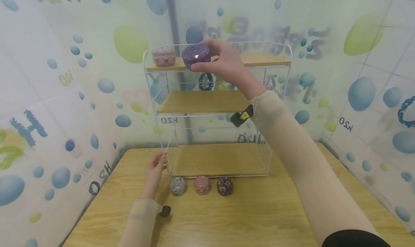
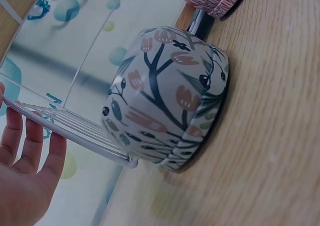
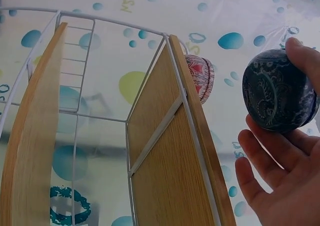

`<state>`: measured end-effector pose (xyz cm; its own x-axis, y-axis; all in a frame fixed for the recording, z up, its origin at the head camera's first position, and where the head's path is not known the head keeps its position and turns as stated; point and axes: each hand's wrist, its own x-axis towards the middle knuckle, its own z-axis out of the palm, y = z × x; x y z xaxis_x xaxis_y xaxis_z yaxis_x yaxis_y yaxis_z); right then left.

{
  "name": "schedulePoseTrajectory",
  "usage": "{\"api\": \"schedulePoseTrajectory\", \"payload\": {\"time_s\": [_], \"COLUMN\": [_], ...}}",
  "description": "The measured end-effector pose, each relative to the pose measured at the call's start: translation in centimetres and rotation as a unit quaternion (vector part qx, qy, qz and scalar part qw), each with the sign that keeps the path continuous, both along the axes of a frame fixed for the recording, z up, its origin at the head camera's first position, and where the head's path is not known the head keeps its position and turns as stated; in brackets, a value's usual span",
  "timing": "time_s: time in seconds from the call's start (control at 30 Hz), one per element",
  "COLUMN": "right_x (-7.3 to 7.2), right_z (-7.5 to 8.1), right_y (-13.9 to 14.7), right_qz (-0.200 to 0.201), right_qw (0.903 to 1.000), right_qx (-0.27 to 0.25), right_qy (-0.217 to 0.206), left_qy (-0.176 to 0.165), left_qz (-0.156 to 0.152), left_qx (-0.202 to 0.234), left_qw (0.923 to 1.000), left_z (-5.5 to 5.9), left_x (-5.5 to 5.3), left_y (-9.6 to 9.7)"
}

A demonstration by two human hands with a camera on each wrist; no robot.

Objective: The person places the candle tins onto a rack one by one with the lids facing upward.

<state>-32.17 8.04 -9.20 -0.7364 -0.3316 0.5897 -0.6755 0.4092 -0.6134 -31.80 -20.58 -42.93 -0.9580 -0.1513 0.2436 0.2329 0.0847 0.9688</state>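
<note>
My right hand point(image 1: 228, 63) pinches a shiny dark purple patterned round tin point(image 1: 194, 54) between thumb and fingers, at top-shelf height. In the right wrist view this round tin point(image 3: 275, 90) is above the top board. A pink-and-red tin point(image 1: 164, 57) stands at the left end of the top shelf, beside it. With its fingers around the frame's lower left edge, my left hand point(image 1: 154, 171) holds the white wire rack point(image 1: 157, 131). A pale floral tin point(image 2: 155, 90), a pink tin point(image 1: 202, 185) and a dark patterned tin point(image 1: 225, 186) form a row before the rack.
The rack has three wooden boards, including a middle one point(image 1: 197, 101) and a bottom one point(image 1: 220, 158). It stands on a wooden table point(image 1: 259, 214). Behind and at both sides hangs a patterned curtain point(image 1: 129, 84).
</note>
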Motion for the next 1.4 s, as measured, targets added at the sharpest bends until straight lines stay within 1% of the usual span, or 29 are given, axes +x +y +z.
{"api": "schedulePoseTrajectory", "payload": {"time_s": [0.13, 0.27, 0.4, 0.57, 0.8, 0.93, 1.1, 1.4], "right_x": [-0.1, -0.2, -0.3, -0.2, -0.6, -1.1, -1.5, -2.1], "right_z": [0.2, 0.3, 0.6, 0.8, 0.9, 0.9, 1.0, 1.6], "right_y": [0.0, 0.1, 0.1, -0.1, -0.5, -0.7, -0.9, -1.7], "right_qz": [0.000, -0.003, -0.016, -0.027, -0.019, -0.017, -0.019, -0.054], "right_qw": [1.0000, 1.0000, 0.9998, 0.9995, 0.9997, 0.9997, 0.9994, 0.9978], "right_qx": [-0.006, -0.003, 0.010, 0.015, 0.012, 0.006, 0.005, 0.027], "right_qy": [-0.001, 0.003, 0.003, -0.007, -0.010, -0.015, -0.027, -0.029], "left_qy": [0.002, 0.010, 0.016, 0.020, 0.024, 0.026, 0.023, 0.020], "left_qz": [0.003, 0.008, 0.013, 0.015, 0.021, 0.018, 0.013, 0.006], "left_qx": [0.006, 0.002, 0.003, 0.002, -0.003, 0.004, 0.002, 0.003], "left_qw": [1.0000, 0.9999, 0.9998, 0.9997, 0.9995, 0.9995, 0.9996, 0.9998], "left_z": [-1.1, -1.5, -1.5, -1.5, -1.5, -1.6, -1.7, -1.6], "left_x": [-0.9, -1.1, -1.1, -1.1, -1.2, -1.2, -1.2, -1.0], "left_y": [-0.3, -0.3, -0.2, -0.2, -0.2, -0.1, -0.3, -0.4]}}
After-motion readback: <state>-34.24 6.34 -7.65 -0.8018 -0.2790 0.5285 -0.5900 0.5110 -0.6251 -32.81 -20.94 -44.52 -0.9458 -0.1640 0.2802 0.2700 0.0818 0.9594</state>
